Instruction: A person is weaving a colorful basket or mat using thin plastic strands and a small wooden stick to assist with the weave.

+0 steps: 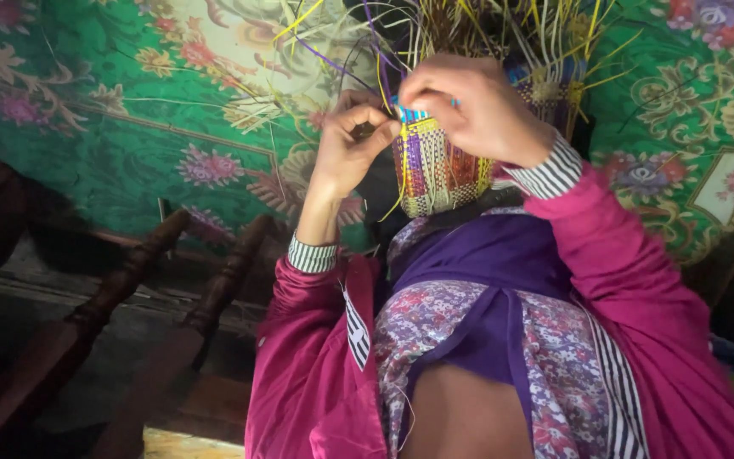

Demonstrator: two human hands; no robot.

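Head view: magenta sleeves with striped cuffs reaching up from lap. Left hand (346,149) pinching yellow strand (402,174), fingers closed tight on it, just left of woven basket (439,170). Right hand (473,106) curling over basket rim, fingers gripping top edge. Loose strands (503,30) sticking up beyond fingers. Wooden chair legs (142,280) lying lower left. Green floral carpet (112,127) spreading behind everything.
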